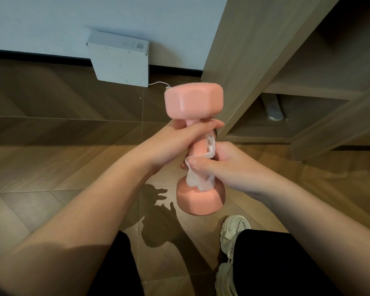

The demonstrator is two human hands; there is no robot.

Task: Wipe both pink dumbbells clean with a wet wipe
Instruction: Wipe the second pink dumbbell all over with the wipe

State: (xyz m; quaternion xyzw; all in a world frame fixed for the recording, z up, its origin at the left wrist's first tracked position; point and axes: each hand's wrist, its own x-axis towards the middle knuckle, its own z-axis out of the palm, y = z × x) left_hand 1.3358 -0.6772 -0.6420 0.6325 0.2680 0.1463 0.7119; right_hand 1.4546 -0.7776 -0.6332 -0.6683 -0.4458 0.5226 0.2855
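Gripping left hand (179, 135): reaches in from the lower left on a bare forearm, fingers curled round the top of the handle, just under the upper head.
Held pink dumbbell (193, 102): in the air, close to upright and leaning slightly, above the floor (51, 167) in front of the person's knees, near the edge of the wooden cabinet (254, 50).
Pinching right hand (226, 161): comes in from the lower right, thumb across the front, pinching the wet wipe (198, 181) against the lower handle, just above the lower head.
Hidden, left: the left palm faces away; only the back of the hand and fingertips past the handle show.
Hidden, middle: most of the handle lies under both hands and the wipe, with a short pink stretch showing between them; the wipe hangs over the top of the lower head.
Hidden, right: the right fingers pass behind the handle; the cabinet's recesses are dark; a grey metal foot (275, 108) inside is partly cut off by a shelf edge.
Surfaces, left: floor of wood-look planks laid at angles; a flat white box (120, 58) against the pale wall, a thin white cable (158, 83) trailing from it.
Surfaces, middle: dumbbell smooth matte pink, heads faceted with rounded corners; wipe white, thin, crumpled.
Surfaces, right: cabinet in light wood grain; a chunky-soled off-white shoe (233, 233) beside black trousers (276, 263).
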